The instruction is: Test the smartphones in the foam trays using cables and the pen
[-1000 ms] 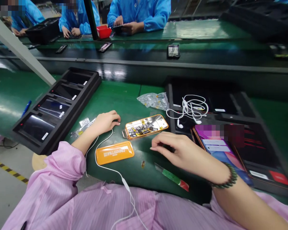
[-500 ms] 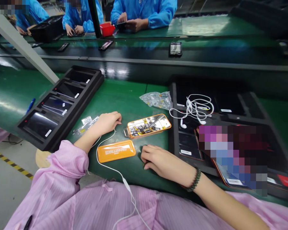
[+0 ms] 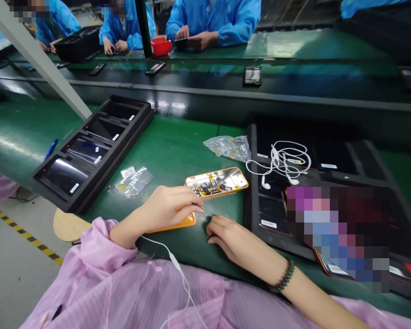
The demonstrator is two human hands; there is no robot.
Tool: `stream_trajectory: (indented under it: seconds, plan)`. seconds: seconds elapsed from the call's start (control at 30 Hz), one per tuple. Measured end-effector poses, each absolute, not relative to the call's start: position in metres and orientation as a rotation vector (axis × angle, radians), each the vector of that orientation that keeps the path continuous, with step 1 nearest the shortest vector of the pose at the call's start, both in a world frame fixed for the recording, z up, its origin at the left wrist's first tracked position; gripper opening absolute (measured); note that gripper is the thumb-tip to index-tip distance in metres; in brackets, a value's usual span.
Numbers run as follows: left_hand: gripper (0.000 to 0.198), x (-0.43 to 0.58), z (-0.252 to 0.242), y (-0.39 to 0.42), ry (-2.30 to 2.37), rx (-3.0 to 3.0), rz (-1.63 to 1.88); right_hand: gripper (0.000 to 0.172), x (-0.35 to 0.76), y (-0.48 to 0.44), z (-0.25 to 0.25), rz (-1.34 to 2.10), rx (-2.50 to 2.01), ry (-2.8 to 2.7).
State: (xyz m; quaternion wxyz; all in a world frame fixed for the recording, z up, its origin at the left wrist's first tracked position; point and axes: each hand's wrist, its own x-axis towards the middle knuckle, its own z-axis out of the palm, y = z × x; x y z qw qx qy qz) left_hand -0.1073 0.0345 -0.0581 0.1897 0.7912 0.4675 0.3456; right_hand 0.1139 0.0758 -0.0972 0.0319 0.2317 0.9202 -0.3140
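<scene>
My left hand (image 3: 173, 206) hovers over an orange tin lid (image 3: 176, 224), covering most of it. Its thumb and fingers come together near the front side of an open orange tin (image 3: 238, 180); whatever may be between them is hidden. Inside the shiny tin lie several small dark pieces with yellow bits. On the green bench (image 3: 200, 251), right of the lid, rests my right hand (image 3: 228, 233) with curled fingers. A tiny dark, yellowish speck shows at its fingertips, too small to name. A white earphone cable (image 3: 173, 259) runs from under my left wrist down across my lap.
Black trays with phone screens stand left (image 3: 104, 167) and right (image 3: 253, 201). White earphones (image 3: 277, 164) lie on the right tray. Clear plastic bags lie behind the tin (image 3: 231, 147) and left of my hand (image 3: 137, 180). Co-workers in blue sleeves (image 3: 238, 32) sit across the line.
My left hand has moved right and toward me, from beside the left plastic bag to over the orange lid. My right hand keeps its place on the bench. The view has shifted slightly.
</scene>
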Motion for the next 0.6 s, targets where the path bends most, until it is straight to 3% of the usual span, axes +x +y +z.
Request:
stream_trajectory:
  seconds: [0.3, 0.4, 0.5, 0.6]
  plan:
    - [0.015, -0.096, -0.070, 0.038, 1.264, 2.116, 1.014, 0.019, 0.121, 0.070, -0.104, -0.784, 0.716, 3.027]
    - [0.015, -0.090, -0.072, 0.038, 1.312, 1.962, 1.044, 0.021, 0.122, 0.071, -0.093, -1.038, 0.758, 3.143]
    - [0.014, -0.082, -0.073, 0.037, 1.413, 1.733, 1.075, 0.007, 0.119, 0.071, -0.082, -1.409, 1.093, 3.260]
    - [0.022, -0.073, -0.075, 0.035, 1.415, 1.468, 1.058, 0.018, 0.113, 0.070, -0.076, -1.628, 1.460, 3.221]
